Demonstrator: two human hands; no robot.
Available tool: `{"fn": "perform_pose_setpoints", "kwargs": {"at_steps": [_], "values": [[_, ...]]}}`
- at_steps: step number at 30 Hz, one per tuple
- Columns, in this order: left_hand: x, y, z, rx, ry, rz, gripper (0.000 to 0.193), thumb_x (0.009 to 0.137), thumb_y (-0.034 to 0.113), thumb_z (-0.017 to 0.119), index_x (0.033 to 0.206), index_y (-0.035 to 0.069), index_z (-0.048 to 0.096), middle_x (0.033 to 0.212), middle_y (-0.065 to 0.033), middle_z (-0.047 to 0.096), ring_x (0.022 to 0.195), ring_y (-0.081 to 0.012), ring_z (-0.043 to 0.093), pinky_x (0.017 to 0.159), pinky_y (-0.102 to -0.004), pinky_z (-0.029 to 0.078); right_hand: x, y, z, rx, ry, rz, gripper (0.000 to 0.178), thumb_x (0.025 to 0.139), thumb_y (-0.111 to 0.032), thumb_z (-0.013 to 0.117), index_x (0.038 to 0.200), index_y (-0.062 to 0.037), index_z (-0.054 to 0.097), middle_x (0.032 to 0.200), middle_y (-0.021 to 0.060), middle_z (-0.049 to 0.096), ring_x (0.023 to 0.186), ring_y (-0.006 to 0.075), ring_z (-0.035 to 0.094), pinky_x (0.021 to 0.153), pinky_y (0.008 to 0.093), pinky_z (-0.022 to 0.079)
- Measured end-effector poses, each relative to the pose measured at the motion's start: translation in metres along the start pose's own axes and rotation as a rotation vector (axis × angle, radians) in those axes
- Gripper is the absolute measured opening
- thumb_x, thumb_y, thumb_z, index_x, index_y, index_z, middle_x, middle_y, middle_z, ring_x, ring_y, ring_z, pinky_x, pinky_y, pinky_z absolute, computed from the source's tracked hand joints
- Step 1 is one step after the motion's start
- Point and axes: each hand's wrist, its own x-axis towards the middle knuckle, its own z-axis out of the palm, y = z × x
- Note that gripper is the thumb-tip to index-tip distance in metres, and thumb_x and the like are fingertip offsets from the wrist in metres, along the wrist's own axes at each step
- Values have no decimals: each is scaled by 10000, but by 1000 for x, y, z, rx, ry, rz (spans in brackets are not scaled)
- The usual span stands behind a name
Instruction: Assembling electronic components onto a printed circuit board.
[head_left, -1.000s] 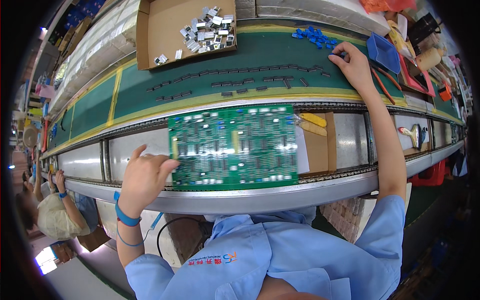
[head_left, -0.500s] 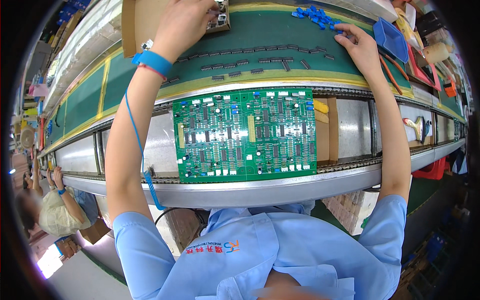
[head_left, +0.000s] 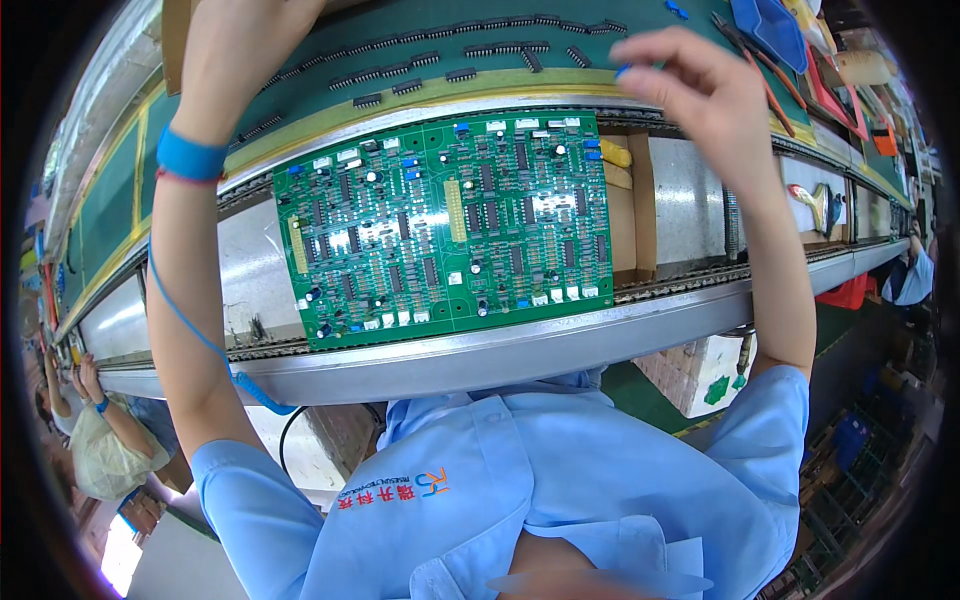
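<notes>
A green circuit board (head_left: 437, 272), densely filled with small parts, lies across the metal rails in front of me. My right hand (head_left: 705, 90) hovers beyond the board's far right corner, thumb and finger pinched on a small blue component (head_left: 622, 71). At the upper left, my left hand (head_left: 250, 35) reaches beside a cardboard box (head_left: 174, 45); its fingers are cut off by the top edge. A blue wrist strap (head_left: 192, 155) with a coiled cord is on my left wrist. Black chips (head_left: 440, 36) lie in rows on the green mat between my hands.
Pliers with orange handles (head_left: 775, 88) and a blue tray (head_left: 768, 32) lie at the far right. A brush (head_left: 820, 207) rests between the rails. Yellow items sit in a carton (head_left: 643, 215) under the board's right edge. Another person (head_left: 112, 440) is at the far left.
My right hand has come away from the pile of blue components toward the board with one pinched in it. The view has shifted, so the board appears further left and higher.
</notes>
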Motion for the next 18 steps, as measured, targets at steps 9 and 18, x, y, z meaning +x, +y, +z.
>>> {"fn": "perform_pose_setpoints", "kwargs": {"at_steps": [9, 18], "values": [[-72, -37, -3, -226, -34, 110, 267, 881, 175, 707, 1101, 43, 631, 968, -49, 670, 865, -115, 633, 809, -259, 489, -29, -22, 30, -133, -124, -84, 189, 813, -48, 682, 1000, -77, 670, 888, 60, 656, 727, 217, 618, 659, 310, 486], [-86, -37, -5, -411, -111, 197, 228, 850, 99, 709, 1065, 36, 672, 939, -35, 639, 823, -119, 603, 776, -241, 472, -46, -25, 25, -241, -117, -9, 310, 795, -23, 676, 1085, -111, 610, 840, 35, 671, 668, 183, 649, 586, 311, 503]]}}
